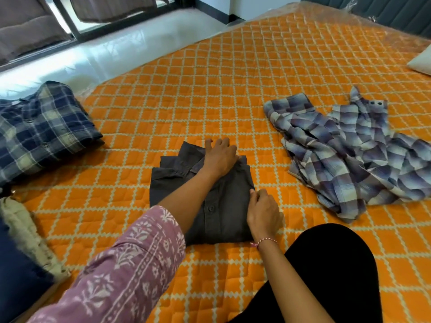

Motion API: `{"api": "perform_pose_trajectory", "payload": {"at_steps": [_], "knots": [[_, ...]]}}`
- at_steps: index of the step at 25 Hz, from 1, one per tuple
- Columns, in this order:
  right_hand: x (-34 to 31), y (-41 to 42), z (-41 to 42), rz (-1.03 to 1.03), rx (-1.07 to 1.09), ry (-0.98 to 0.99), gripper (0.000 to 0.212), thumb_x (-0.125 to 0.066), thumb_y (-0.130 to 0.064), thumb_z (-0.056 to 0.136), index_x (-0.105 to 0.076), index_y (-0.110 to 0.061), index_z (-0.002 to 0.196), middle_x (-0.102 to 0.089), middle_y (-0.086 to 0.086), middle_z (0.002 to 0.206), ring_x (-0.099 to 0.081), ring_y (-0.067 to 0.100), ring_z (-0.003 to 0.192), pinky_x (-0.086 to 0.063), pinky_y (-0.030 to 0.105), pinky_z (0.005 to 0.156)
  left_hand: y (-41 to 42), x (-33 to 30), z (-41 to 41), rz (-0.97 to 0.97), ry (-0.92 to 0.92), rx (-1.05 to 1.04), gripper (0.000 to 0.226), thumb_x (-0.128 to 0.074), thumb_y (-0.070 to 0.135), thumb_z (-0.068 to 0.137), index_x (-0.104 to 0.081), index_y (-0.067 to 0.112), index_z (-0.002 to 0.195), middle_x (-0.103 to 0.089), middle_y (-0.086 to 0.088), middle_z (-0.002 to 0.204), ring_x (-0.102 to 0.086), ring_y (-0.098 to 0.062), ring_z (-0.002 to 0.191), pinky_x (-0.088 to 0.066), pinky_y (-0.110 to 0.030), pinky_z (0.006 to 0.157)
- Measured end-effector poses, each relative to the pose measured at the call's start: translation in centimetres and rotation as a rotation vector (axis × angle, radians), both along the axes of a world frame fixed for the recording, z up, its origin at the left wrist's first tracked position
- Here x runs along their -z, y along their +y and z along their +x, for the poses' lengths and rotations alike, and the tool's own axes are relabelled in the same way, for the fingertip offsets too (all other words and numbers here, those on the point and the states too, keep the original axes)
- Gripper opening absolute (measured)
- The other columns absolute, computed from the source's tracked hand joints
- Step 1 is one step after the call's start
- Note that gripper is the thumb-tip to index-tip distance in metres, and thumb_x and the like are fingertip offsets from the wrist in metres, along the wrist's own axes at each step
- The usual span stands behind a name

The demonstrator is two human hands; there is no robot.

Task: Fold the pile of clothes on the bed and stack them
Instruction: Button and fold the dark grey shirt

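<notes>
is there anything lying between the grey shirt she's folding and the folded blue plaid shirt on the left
Nothing visible. Only bare orange quilt lies between the grey shirt and the folded blue plaid shirt. The crumpled purple plaid shirt is on the opposite side.
</notes>
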State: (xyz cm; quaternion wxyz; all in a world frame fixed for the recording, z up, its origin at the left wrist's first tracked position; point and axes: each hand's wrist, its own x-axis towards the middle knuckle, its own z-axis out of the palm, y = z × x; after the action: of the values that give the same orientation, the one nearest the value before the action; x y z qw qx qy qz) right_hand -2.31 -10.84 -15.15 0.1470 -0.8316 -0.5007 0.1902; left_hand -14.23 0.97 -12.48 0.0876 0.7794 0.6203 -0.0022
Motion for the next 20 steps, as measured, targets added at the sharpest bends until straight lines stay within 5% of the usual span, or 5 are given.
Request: {"api": "perform_pose_trajectory", "payload": {"at_steps": [5, 7, 10, 15, 20], "knots": [[-1.0, 1.0, 0.4, -0.018, 0.020, 0.245, 0.058, -0.049, -0.055, 0.091, -0.050, -0.008, 0.124, -0.059, 0.013, 0.119, -0.055, 0.032, 0.107, -0.045, 0.037, 0.080, -6.3, -2.1, -6.0, 0.038, -0.274, -0.289, 0.058, -0.039, 0.047, 0.098, -0.027, 0.019, 0.146, -0.018, -0.010, 0.155, -0.017, -0.027, 0.143, -0.016, -0.051, 0.111], [-0.9, 1.8, 1.2, -0.117, 0.012, 0.444, 0.057, -0.056, -0.057, 0.086, -0.058, -0.007, 0.112, -0.062, 0.011, 0.110, -0.057, 0.028, 0.096, -0.044, 0.033, 0.074, -10.4, -1.4, -9.5, 0.003, -0.302, -0.608, 0.068, -0.042, 0.050, 0.096, -0.020, 0.013, 0.148, -0.017, -0.014, 0.154, -0.017, -0.032, 0.142, -0.020, -0.053, 0.109], [-0.6, 2.7, 1.8, -0.219, -0.013, 0.754, 0.054, -0.070, -0.051, 0.077, -0.065, -0.007, 0.107, -0.067, 0.011, 0.107, -0.062, 0.030, 0.097, -0.053, 0.041, 0.085, -14.2, 0.7, -12.7, -0.247, -0.540, -1.026, 0.061, -0.044, 0.041, 0.097, -0.032, 0.000, 0.139, -0.030, -0.022, 0.145, -0.034, -0.040, 0.130, -0.035, -0.051, 0.102], [-1.3, 1.9, 1.8, -0.272, -0.097, 1.080, 0.046, -0.067, -0.027, 0.086, -0.056, -0.008, 0.128, -0.065, 0.011, 0.120, -0.063, 0.029, 0.103, -0.053, 0.037, 0.082, -15.0, 1.4, -12.1, -0.331, -0.902, -1.021, 0.025, -0.043, 0.019, 0.099, -0.059, 0.000, 0.094, -0.058, -0.030, 0.117, -0.056, -0.035, 0.090, -0.043, -0.040, 0.074], [-2.0, 0.0, 1.0, -0.186, -0.174, 1.169, 0.037, -0.061, -0.007, 0.089, -0.055, -0.009, 0.126, -0.064, 0.013, 0.120, -0.063, 0.029, 0.103, -0.053, 0.036, 0.079, -17.6, -1.0, -12.9, -0.395, -1.495, -0.983, 0.026, -0.052, 0.017, 0.097, -0.057, 0.006, 0.120, -0.066, -0.008, 0.101, -0.063, -0.021, 0.084, -0.051, -0.030, 0.068]]}}
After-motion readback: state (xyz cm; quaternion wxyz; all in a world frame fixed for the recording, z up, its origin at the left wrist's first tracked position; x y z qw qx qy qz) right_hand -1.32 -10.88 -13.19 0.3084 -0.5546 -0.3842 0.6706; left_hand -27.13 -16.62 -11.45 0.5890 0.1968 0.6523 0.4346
